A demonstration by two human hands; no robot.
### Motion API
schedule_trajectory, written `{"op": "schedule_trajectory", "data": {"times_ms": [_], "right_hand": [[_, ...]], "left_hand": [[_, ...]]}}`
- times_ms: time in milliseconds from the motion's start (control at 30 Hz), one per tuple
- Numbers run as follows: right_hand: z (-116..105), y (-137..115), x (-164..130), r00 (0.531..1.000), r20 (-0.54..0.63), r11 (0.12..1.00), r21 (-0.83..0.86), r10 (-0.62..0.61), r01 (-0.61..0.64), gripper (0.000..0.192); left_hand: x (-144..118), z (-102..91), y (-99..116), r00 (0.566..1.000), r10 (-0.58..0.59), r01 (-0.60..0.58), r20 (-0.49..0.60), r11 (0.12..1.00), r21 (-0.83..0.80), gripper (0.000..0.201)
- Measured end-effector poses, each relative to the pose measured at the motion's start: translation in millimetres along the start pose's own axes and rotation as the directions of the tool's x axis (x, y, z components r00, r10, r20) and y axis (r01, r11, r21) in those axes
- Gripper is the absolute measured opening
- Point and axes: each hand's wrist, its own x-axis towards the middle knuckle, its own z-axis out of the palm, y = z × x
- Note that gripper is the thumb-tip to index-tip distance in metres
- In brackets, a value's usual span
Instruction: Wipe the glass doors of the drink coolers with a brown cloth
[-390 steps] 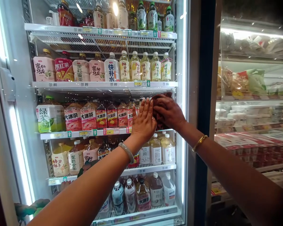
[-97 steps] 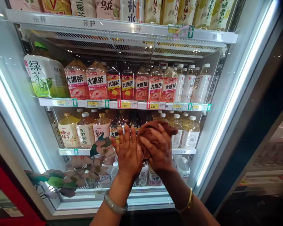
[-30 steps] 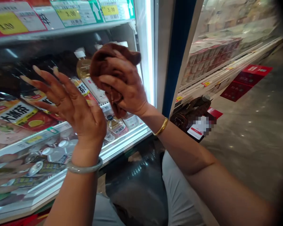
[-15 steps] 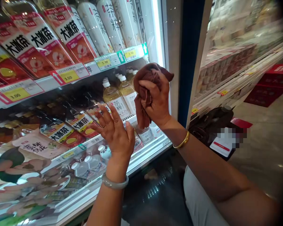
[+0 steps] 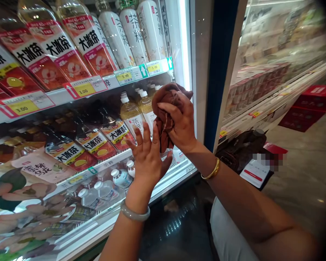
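The right hand (image 5: 182,125) is clenched around a crumpled brown cloth (image 5: 165,105) and presses it on the glass door (image 5: 103,203) of the drinks fridge, near the door's right edge. The left hand (image 5: 148,157) holds nothing; its fingers are spread and the palm lies flat on the glass just left of the cloth. Behind the glass stand pale tea bottles (image 5: 130,114) and red-labelled iced tea bottles (image 5: 67,54) above yellow price tags (image 5: 83,88). A risk is that the bare palm may leave marks on the glass. The loosely bunched cloth could also slip from the fingers if the grip weakens.
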Motion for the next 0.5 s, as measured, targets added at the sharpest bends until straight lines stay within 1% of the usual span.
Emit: {"op": "schedule_trajectory", "data": {"times_ms": [67,167,200,267,333,400,467,500], "right_hand": [[1,-5,5,1.000,-0.011,1.000,-0.022,0.000,0.000,0.032],[2,-11,2,1.000,0.004,1.000,-0.016,-0.003,0.003,0.030],[1,-12,-2,0.999,0.028,1.000,0.002,-0.022,0.021,0.030],[-1,-12,-12,0.986,0.112,0.992,0.055,-0.120,0.114,0.035],[-4,-6,-24,0.956,0.175,0.970,0.106,-0.235,0.219,0.044],[-7,6,-33,0.936,0.184,0.951,0.129,-0.302,0.281,0.043],[-10,19,-33,0.938,0.153,0.948,0.118,-0.310,0.295,0.039],[-12,25,-29,0.950,0.127,0.957,0.093,-0.284,0.273,0.039]], "left_hand": [[-2,6.8,0,1.000,-0.017,0.016,0.006,0.999,0.030,0.103],[1,7.9,-6,0.995,-0.088,0.092,-0.053,0.993,0.068,0.094],[4,5.5,-8,0.990,-0.117,0.123,-0.078,0.990,0.075,0.090],[10,-2.1,-13,0.979,-0.171,0.181,-0.113,0.980,0.078,0.085],[16,-10.0,-16,0.971,-0.208,0.217,-0.118,0.974,0.069,0.086],[20,-15.5,-16,0.971,-0.212,0.220,-0.106,0.973,0.065,0.086],[20,-17.9,-13,0.976,-0.198,0.205,-0.087,0.976,0.071,0.084],[19,-18.5,-11,0.980,-0.185,0.191,-0.076,0.979,0.073,0.084]]}}
